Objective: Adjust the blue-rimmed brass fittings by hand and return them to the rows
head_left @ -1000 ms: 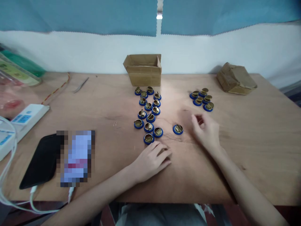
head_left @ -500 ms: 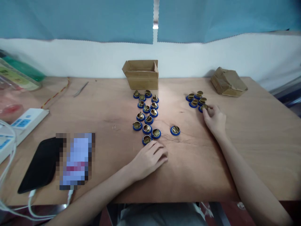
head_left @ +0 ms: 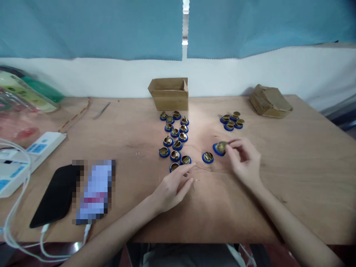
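Small round blue-rimmed parts with brass tops lie on the wooden table [head_left: 292, 174]. My right hand [head_left: 244, 163] pinches one such part [head_left: 220, 148], held just right of a single part [head_left: 207, 157] lying on the table. My left hand [head_left: 172, 187] rests on the table near the front of a long cluster of parts [head_left: 175, 139], fingers loosely curled with a thin wire loop [head_left: 196, 181] by the fingertips. A smaller group of parts [head_left: 232, 121] sits farther right.
An open cardboard box [head_left: 169, 93] stands at the back middle, a crumpled brown package [head_left: 269, 101] at the back right. A black phone [head_left: 54, 194], a blurred patch, a white power strip [head_left: 30, 155] with cables, and tweezers [head_left: 101, 110] lie left.
My right hand reached to the right-hand group, picked up one part and brought it back beside the single part. My left hand shifted slightly and its fingers loosened.
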The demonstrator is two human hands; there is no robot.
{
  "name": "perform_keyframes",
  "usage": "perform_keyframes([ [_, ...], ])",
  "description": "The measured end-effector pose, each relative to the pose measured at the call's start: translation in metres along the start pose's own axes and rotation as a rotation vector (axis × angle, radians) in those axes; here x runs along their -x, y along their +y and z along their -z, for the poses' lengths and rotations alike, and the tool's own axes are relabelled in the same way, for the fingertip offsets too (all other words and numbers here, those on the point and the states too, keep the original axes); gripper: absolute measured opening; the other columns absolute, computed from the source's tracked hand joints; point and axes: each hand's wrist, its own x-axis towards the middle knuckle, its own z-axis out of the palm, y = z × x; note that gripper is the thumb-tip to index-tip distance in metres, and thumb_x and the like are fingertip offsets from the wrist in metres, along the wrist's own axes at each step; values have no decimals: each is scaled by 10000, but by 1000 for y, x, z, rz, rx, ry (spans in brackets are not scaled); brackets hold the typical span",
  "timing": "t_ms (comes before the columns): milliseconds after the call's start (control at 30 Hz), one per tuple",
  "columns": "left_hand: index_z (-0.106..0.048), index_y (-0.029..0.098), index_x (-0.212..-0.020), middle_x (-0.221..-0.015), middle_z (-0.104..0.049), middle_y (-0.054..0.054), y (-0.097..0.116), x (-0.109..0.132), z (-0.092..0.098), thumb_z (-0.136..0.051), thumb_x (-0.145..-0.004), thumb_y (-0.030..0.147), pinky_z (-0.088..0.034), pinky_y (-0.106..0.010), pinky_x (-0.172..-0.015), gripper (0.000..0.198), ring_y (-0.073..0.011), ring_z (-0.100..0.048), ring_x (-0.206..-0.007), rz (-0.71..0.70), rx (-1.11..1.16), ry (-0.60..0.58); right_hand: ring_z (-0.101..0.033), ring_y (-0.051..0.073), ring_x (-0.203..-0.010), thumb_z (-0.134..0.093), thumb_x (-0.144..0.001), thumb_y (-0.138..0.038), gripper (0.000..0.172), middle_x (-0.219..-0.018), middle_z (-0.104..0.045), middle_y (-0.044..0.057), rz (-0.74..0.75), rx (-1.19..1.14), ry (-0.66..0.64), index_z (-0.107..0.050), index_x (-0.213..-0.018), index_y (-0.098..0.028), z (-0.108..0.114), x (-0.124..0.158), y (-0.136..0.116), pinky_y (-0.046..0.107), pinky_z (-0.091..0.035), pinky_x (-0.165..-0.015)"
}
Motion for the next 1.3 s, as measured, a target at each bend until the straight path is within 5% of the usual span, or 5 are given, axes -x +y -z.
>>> perform_keyframes([
  [167, -403, 238, -1518, -1370, -676, -128, 0, 0, 1, -672, -938, 234, -617, -338, -994, 639, -212, -735, -1137, 102, 207, -5, -643, 186, -873, -585, -948, -117, 157, -956, -637, 48, 33, -292, -328, -552, -831, -218, -20, 34, -39, 332, -508, -775],
  [500, -646, 220, -1254, -1162, -748, -73, -1, 0, 0, -693, -886, 165, -619, -267, -932, 375, -177, -753, -1023, 266, 359, 87, -632, 183, -875, -571, -987, -222, 100, -965, -622, 48, -134, -375, -372, -577, -887, -224, -34, 43, -35, 316, -503, -761],
  [633, -659, 230, -1227, -1110, -749, -46, -4, -2, 4, -697, -870, 137, -614, -233, -906, 371, -152, -748, -981, 305, 346, 204, -524, 138, -564, -569, -966, -258, 61, -673, -543, -39, -295, -200, -574, -550, -919, -225, -34, 44, -30, 258, -377, -535],
  [800, -662, 216, -1213, -1145, -745, -55, -5, -7, 9, -690, -868, 128, -620, -250, -909, 358, -163, -752, -986, 306, 369, 288, -529, 144, -533, -688, -896, -294, 227, -623, -579, -41, -250, 110, -861, -488, -817, -221, -32, 53, -27, 269, -264, -530],
  [1300, -667, 207, -1205, -1113, -739, -62, 1, -9, 8, -703, -868, 149, -630, -249, -855, 344, -166, -745, -964, 298, 355, 264, -641, 193, -609, -641, -945, -367, 227, -748, -693, 25, -177, 219, -876, -493, -870, -213, -33, 60, -38, 285, -314, -555],
])
